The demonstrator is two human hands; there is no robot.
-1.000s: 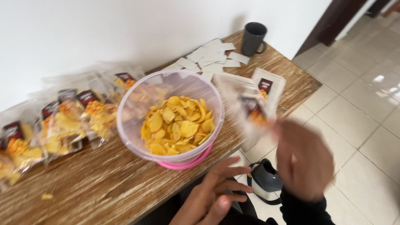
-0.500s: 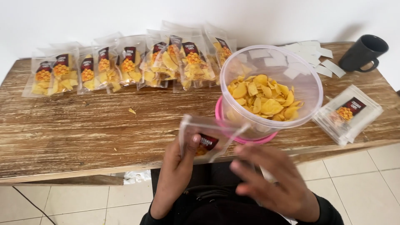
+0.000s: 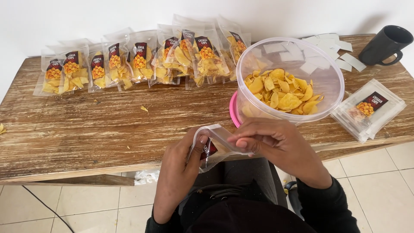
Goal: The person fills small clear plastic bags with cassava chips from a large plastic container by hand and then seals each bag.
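Left hand [image 3: 183,166] grips an empty clear pouch [image 3: 214,146] from below, thumb pressed on its front; right hand [image 3: 276,142] pinches the pouch's top edge between thumb and fingers, apparently pulling the mouth apart. The pouch sits over the lap, just off the near edge of the wooden table [image 3: 86,133], close to the big clear tub of yellow chips [image 3: 286,88], likely so chips are within easy reach. The tub stands on a pink lid or base [image 3: 234,108]. Pouch has a dark red label with an orange-yellow picture, partly hidden by the thumb. Along the back of the table, a row of filled pouches [image 3: 142,62] leans against the white wall, each with the same dark label at the top centre. Right of the tub lies a flat stack of empty pouches [image 3: 368,110], label up. Behind it, small white paper slips [image 3: 334,47] lie scattered beside a black mug [image 3: 384,45]. A stray chip crumb [image 3: 144,108] lies on the bare wood.
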